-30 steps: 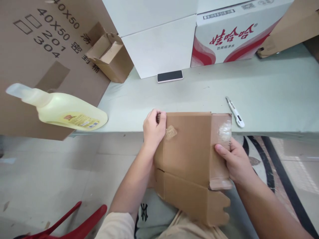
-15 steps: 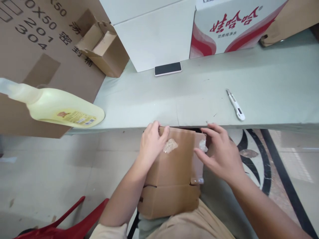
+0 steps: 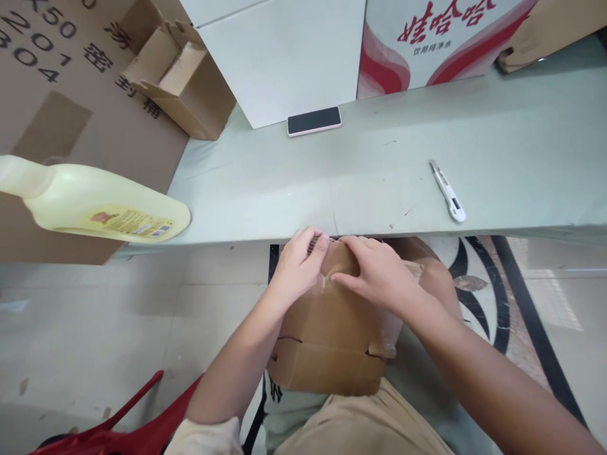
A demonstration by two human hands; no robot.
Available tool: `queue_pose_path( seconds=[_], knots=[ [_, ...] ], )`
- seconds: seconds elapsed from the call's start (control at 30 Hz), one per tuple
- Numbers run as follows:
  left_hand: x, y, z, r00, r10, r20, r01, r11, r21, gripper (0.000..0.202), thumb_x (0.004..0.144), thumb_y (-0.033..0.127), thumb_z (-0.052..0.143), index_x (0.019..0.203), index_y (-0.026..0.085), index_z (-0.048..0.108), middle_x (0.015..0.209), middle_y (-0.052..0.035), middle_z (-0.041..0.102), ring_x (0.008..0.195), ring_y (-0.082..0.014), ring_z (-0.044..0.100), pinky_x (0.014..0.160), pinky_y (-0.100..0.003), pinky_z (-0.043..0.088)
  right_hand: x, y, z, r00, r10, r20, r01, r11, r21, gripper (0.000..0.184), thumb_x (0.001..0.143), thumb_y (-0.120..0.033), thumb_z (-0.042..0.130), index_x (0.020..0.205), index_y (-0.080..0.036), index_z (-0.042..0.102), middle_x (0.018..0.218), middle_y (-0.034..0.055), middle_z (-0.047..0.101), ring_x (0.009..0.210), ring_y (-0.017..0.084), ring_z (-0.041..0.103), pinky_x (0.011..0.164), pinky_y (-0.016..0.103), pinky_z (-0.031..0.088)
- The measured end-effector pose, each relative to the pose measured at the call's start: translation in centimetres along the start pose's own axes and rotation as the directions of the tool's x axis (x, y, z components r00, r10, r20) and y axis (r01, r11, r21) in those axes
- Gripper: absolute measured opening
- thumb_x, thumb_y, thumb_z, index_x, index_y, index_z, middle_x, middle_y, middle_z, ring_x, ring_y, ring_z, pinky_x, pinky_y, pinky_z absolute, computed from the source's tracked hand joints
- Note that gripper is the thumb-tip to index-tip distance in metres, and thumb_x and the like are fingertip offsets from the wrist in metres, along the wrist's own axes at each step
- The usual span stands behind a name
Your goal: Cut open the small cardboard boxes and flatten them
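A small brown cardboard box rests on my lap, just below the front edge of the pale green table. My left hand grips the box's far left top edge, fingers curled over it. My right hand lies across the top of the box, fingertips pinching at a scrap of old tape near the far edge. A side flap of the box sticks out to the right behind my right hand.
A white utility knife and a phone lie on the table. A yellow bottle lies at its left end by a big brown carton, a small open box, white boxes and a red-printed carton. A red chair stands lower left.
The box has come off the table edge down onto my lap and turned. My right hand moved from the box's right side to its top, onto the tape scrap.
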State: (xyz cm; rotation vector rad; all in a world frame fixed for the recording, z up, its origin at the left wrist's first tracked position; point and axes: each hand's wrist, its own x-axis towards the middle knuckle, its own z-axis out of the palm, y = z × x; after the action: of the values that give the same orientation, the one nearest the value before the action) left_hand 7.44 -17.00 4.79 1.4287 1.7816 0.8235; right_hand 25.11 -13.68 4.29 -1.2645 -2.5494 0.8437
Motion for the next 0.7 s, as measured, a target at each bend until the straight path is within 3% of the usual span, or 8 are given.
queue_pose_path(
  seconds=[0.1, 0.17, 0.27, 0.37, 0.43, 0.53, 0.63, 0.7],
  knots=[
    [0.1, -0.3, -1.2, 0.992, -0.101, 0.076, 0.118, 0.957, -0.264, 0.038, 0.097, 0.047, 0.043, 0.101, 0.022, 0.070, 0.103, -0.0077, 0.071, 0.098, -0.0238, 0.064, 0.087, -0.035, 0.049, 0.1, 0.2, 0.1, 1.000, 0.022, 0.008, -0.022, 1.000, -0.012, 0.040, 0.085, -0.041, 0.066, 0.117, -0.020, 0.058, 0.108, 0.0118, 0.069, 0.099, 0.033, 0.064, 0.081, 0.043, 0.047],
    [-0.1, -0.4, -2.3, 0.976, -0.083, 0.200, 0.148, 0.931, -0.333, 0.032, 0.089, 0.038, 0.056, 0.115, 0.023, 0.069, 0.119, -0.0077, 0.069, 0.110, -0.0255, 0.064, 0.092, -0.035, 0.050, 0.2, 0.4, 0.0, 0.999, 0.040, 0.012, -0.040, 0.999, -0.012, 0.038, 0.084, -0.041, 0.066, 0.115, -0.020, 0.058, 0.107, 0.0114, 0.069, 0.099, 0.032, 0.064, 0.080, 0.042, 0.046],
    [-0.9, -0.7, -3.5, 0.925, 0.041, 0.377, 0.070, 0.958, -0.277, 0.071, 0.069, 0.019, 0.076, 0.137, 0.030, 0.058, 0.145, -0.0059, 0.056, 0.131, -0.0285, 0.054, 0.105, -0.036, 0.046, 0.1, 0.6, -0.1, 0.999, 0.049, 0.024, -0.049, 0.999, -0.001, 0.037, 0.085, -0.041, 0.065, 0.114, -0.020, 0.059, 0.105, 0.0112, 0.069, 0.097, 0.032, 0.064, 0.079, 0.042, 0.046],
    [-1.3, -0.9, -3.0, 0.961, -0.013, 0.275, 0.076, 0.973, -0.219, 0.085, 0.064, 0.022, 0.083, 0.142, 0.030, 0.051, 0.142, -0.0087, 0.057, 0.129, -0.0292, 0.056, 0.106, -0.038, 0.046, 0.0, 0.2, 0.0, 0.999, 0.034, 0.020, -0.034, 0.999, -0.009, 0.039, 0.085, -0.041, 0.065, 0.116, -0.018, 0.060, 0.105, 0.0120, 0.069, 0.097, 0.033, 0.064, 0.080, 0.043, 0.047],
    [-1.3, -1.0, -1.9, 0.983, -0.101, 0.154, 0.139, 0.955, -0.261, 0.074, 0.066, 0.027, 0.084, 0.133, 0.026, 0.054, 0.120, -0.0087, 0.067, 0.109, -0.0258, 0.066, 0.094, -0.037, 0.051, 0.0, -0.2, 0.1, 1.000, 0.021, 0.010, -0.021, 1.000, -0.020, 0.042, 0.085, -0.041, 0.064, 0.120, -0.018, 0.060, 0.107, 0.0131, 0.068, 0.097, 0.034, 0.063, 0.081, 0.045, 0.048],
    [-0.9, -0.9, -0.8, 0.978, -0.174, 0.119, 0.208, 0.893, -0.399, 0.052, 0.065, 0.029, 0.084, 0.110, 0.022, 0.059, 0.091, -0.0029, 0.069, 0.080, -0.0180, 0.068, 0.074, -0.029, 0.054, -0.2, -0.6, -0.2, 1.000, -0.003, -0.006, 0.003, 1.000, 0.021, 0.046, 0.087, -0.040, 0.062, 0.128, -0.018, 0.058, 0.110, 0.0137, 0.068, 0.100, 0.034, 0.063, 0.085, 0.048, 0.049],
    [-0.6, -1.2, -1.3, 0.975, -0.209, 0.076, 0.218, 0.831, -0.511, 0.051, 0.058, 0.026, 0.088, 0.099, 0.022, 0.059, 0.082, 0.0007, 0.067, 0.069, -0.0136, 0.064, 0.065, -0.023, 0.051, -0.8, 0.6, -0.8, 0.987, 0.008, -0.161, 0.015, 0.990, 0.139, 0.046, 0.090, -0.040, 0.058, 0.132, -0.023, 0.057, 0.120, 0.0139, 0.064, 0.113, 0.033, 0.060, 0.095, 0.049, 0.048],
    [-0.6, -1.6, -2.4, 0.975, -0.221, 0.027, 0.193, 0.775, -0.602, 0.054, 0.054, 0.024, 0.090, 0.097, 0.022, 0.058, 0.077, 0.0029, 0.065, 0.065, -0.0117, 0.062, 0.062, -0.021, 0.049, -1.7, 2.5, -0.9, 0.934, 0.140, -0.328, -0.062, 0.969, 0.237, 0.046, 0.089, -0.041, 0.058, 0.132, -0.025, 0.058, 0.132, 0.0140, 0.058, 0.124, 0.033, 0.054, 0.104, 0.050, 0.044]
  ],
)
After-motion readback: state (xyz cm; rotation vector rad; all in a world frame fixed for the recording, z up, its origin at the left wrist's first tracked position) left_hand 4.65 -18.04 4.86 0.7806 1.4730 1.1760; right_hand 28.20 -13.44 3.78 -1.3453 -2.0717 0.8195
